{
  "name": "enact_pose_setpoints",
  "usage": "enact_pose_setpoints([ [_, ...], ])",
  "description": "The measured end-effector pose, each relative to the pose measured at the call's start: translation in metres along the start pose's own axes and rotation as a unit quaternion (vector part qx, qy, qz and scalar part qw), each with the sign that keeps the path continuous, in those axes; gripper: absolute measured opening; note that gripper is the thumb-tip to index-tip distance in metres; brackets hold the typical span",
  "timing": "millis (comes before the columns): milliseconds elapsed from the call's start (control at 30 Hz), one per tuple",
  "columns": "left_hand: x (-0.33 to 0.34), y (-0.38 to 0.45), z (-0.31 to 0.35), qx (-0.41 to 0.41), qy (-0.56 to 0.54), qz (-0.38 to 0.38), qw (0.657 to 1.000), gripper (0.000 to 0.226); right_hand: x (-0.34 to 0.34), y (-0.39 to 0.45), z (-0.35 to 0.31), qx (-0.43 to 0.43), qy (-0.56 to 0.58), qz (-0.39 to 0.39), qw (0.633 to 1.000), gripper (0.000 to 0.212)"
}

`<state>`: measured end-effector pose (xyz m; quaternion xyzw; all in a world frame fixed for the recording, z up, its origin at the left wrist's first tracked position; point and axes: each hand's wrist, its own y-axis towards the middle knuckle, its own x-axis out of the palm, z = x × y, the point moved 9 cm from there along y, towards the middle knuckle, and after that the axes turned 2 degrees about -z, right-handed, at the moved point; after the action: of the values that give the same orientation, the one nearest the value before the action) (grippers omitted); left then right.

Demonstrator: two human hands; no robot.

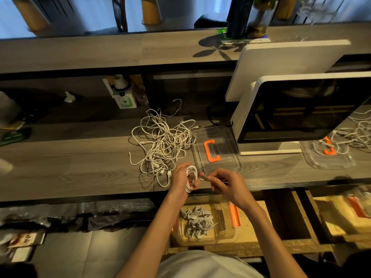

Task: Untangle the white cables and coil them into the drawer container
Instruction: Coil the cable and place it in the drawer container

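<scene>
White coiled cable (190,178) held in left hand (180,180), fingers curled round the loops, at the wooden counter's (80,169) front edge. Right hand (224,182) pinches its free end. Tangled cable pile (162,143) lies just behind; coiled cables (197,222) sit in clear drawer container (224,233) below.

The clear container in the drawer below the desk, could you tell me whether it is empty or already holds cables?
It holds cables: several coiled white cables lie inside the clear container, with its lid off.
</scene>
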<state>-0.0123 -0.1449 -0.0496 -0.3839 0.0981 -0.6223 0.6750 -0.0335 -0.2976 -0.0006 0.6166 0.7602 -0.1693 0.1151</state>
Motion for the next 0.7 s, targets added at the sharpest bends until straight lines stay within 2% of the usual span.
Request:
enact_pose_setpoints([
  [100,0.005,-0.005,-0.002,-0.038,-0.037,-0.045,0.998,0.026,-0.001,-0.003,0.003,0.013,0.039,-0.007,0.999,0.014],
  [300,0.014,-0.005,-0.01,-0.097,-0.098,-0.138,0.981,0.067,-0.001,-0.007,0.003,0.014,0.038,-0.031,0.999,0.015],
  [367,0.017,-0.01,-0.009,-0.104,-0.097,-0.169,0.975,0.063,-0.003,-0.008,0.004,0.012,0.028,-0.032,0.999,0.016],
  [500,0.017,-0.02,-0.002,-0.059,-0.045,-0.207,0.975,0.036,-0.003,-0.011,0.008,0.006,0.011,-0.027,1.0,0.022],
  [700,0.009,-0.018,0.004,0.009,-0.022,-0.177,0.984,0.034,0.004,-0.009,0.019,0.007,0.009,-0.015,1.0,0.019],
])
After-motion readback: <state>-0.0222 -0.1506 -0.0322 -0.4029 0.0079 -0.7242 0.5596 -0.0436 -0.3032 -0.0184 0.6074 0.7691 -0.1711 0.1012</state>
